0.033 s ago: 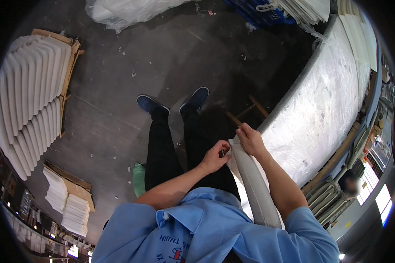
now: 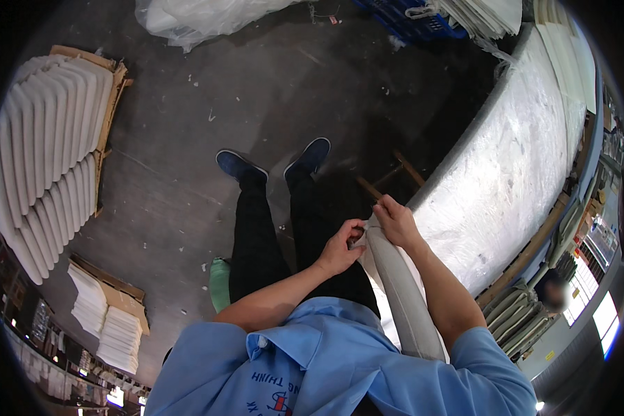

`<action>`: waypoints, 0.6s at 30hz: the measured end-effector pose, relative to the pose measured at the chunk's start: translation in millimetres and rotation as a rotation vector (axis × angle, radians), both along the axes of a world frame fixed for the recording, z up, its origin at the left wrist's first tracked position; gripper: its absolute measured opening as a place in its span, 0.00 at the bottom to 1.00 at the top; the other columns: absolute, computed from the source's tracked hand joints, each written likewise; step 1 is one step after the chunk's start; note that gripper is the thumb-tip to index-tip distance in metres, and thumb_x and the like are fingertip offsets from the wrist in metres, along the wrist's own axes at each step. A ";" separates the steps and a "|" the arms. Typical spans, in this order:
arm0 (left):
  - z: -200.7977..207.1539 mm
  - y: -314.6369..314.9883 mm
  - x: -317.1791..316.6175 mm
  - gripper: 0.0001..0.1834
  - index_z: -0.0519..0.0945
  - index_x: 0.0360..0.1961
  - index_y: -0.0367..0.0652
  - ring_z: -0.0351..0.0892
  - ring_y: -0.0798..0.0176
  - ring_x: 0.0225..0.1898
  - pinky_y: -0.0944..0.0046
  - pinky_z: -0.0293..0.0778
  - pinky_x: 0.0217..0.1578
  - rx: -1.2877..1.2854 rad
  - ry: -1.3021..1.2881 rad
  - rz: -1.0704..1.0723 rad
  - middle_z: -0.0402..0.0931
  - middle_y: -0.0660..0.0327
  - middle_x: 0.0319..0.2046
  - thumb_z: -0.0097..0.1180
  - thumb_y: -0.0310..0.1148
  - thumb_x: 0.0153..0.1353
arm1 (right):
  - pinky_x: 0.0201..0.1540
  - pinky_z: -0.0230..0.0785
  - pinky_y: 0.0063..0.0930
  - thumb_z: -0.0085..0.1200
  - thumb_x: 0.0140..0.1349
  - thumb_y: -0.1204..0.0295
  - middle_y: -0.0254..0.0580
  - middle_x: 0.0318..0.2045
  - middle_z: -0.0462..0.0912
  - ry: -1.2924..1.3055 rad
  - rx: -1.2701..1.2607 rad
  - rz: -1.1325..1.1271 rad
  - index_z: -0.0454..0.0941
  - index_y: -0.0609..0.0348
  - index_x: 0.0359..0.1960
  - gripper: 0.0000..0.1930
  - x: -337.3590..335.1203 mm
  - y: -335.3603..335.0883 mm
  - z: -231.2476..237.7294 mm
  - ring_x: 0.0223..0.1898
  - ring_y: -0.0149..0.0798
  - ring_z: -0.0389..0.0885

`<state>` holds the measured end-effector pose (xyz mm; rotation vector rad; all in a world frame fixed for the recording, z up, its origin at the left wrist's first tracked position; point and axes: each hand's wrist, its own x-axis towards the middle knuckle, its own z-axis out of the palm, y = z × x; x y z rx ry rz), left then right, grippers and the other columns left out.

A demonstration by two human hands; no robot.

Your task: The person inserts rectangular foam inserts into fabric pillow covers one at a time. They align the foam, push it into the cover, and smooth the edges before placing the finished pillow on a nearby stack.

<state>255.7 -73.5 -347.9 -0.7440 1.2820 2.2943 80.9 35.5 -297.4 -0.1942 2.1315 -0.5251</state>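
A long grey fabric-covered cushion (image 2: 403, 298), with a pale underside edge, leans on end between my body and a plastic-wrapped stack. Its upper end narrows to a corner in front of me. My right hand (image 2: 396, 222) is closed around that corner, thumb and fingers pressed together on the fabric. Beside it, my left hand (image 2: 340, 249) pinches the cushion's cover edge with curled fingers. What lies between the left fingertips is too small to make out in full.
The plastic-wrapped stack (image 2: 496, 166) stands close on my right, a wooden frame (image 2: 388, 177) by its foot. Padded pieces (image 2: 55, 125) and white sheets (image 2: 118, 340) are stacked at left. A blue crate (image 2: 416, 24) and clear plastic sheeting (image 2: 201, 17) lie farther off. A person (image 2: 553, 291) is at far right.
My left fingers have shifted very slightly at the cushion's edge. Everything else looks the same.
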 end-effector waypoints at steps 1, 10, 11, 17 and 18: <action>12.2 -4.2 -8.8 0.30 0.74 0.63 0.46 0.81 0.60 0.52 0.63 0.76 0.54 -0.075 -0.004 -0.030 0.80 0.59 0.51 0.64 0.21 0.59 | 0.38 0.73 0.45 0.57 0.73 0.64 0.56 0.31 0.82 -0.025 -0.024 -0.021 0.78 0.59 0.42 0.10 -0.2 3.7 -2.8 0.35 0.58 0.83; 6.1 8.1 -16.2 0.23 0.79 0.59 0.40 0.83 0.56 0.53 0.59 0.76 0.56 -0.224 -0.088 -0.100 0.83 0.52 0.52 0.58 0.21 0.61 | 0.38 0.73 0.43 0.57 0.73 0.65 0.55 0.31 0.82 -0.022 -0.148 -0.053 0.77 0.61 0.42 0.11 2.9 10.4 -14.3 0.34 0.56 0.83; 2.0 11.1 -16.2 0.22 0.79 0.59 0.38 0.83 0.55 0.53 0.58 0.77 0.56 -0.244 -0.067 -0.093 0.84 0.51 0.51 0.57 0.21 0.61 | 0.39 0.73 0.43 0.57 0.73 0.65 0.55 0.31 0.82 -0.012 -0.151 -0.027 0.77 0.61 0.42 0.10 1.8 9.9 -16.6 0.35 0.57 0.83; -11.2 14.3 -15.0 0.18 0.83 0.54 0.35 0.86 0.53 0.48 0.58 0.77 0.54 -0.333 -0.075 -0.171 0.86 0.51 0.46 0.55 0.23 0.63 | 0.40 0.73 0.47 0.57 0.71 0.65 0.58 0.32 0.83 -0.022 -0.081 0.028 0.78 0.61 0.39 0.10 1.2 4.9 -30.6 0.38 0.63 0.83; -11.7 13.9 -17.9 0.18 0.84 0.54 0.35 0.86 0.54 0.46 0.59 0.77 0.53 -0.348 -0.073 -0.169 0.87 0.52 0.44 0.55 0.23 0.64 | 0.40 0.73 0.48 0.58 0.71 0.65 0.59 0.32 0.83 -0.044 -0.052 0.020 0.78 0.61 0.39 0.11 0.9 5.3 -33.0 0.38 0.63 0.83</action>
